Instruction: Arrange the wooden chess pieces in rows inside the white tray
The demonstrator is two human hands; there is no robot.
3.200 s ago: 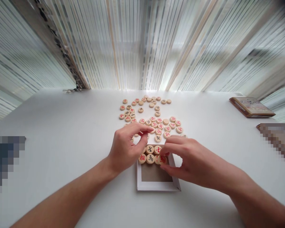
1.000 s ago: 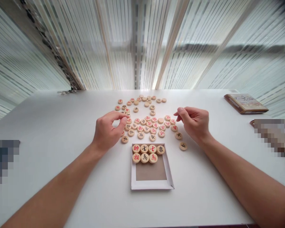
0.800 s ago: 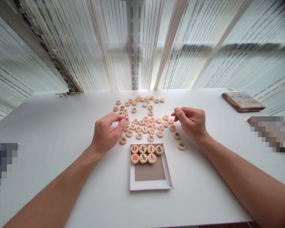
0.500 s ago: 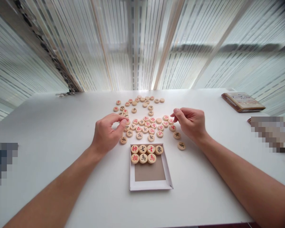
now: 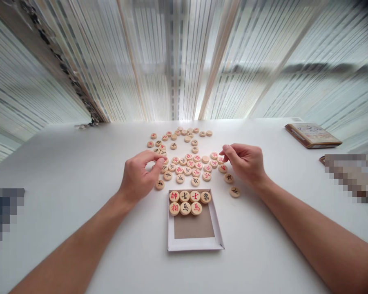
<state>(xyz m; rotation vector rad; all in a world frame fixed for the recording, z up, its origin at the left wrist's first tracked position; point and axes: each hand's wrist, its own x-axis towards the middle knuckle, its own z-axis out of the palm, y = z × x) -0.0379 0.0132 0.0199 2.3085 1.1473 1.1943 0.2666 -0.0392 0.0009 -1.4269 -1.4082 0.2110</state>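
Round wooden Chinese chess pieces [image 5: 187, 170] with red or black characters lie scattered on the white table. On the left of the group, my left hand [image 5: 141, 173] has thumb and forefinger pinched at a piece [image 5: 165, 161], which the fingertips partly cover. My right hand [image 5: 245, 163] hovers by the right edge of the group with curled fingers, its tips beside a red-marked piece [image 5: 220, 159]; what they hold, if anything, is hidden. Nearer me, a shallow white-rimmed box [image 5: 196, 246] holds several pieces in two rows, characters upward, against its far side.
A flat printed box [image 5: 314, 134] lies at the far right of the white table [image 5: 79, 175]. Below it is another flat item [image 5: 349, 175], partly blurred out. A dark blurred object [image 5: 3, 216] sits at the left edge. Striped curtains [image 5: 184, 61] hang behind the table.
The whole view has shifted slightly, so everything appears a little lower. Both hands stay about where they were beside the pieces, and the box holds the same pieces.
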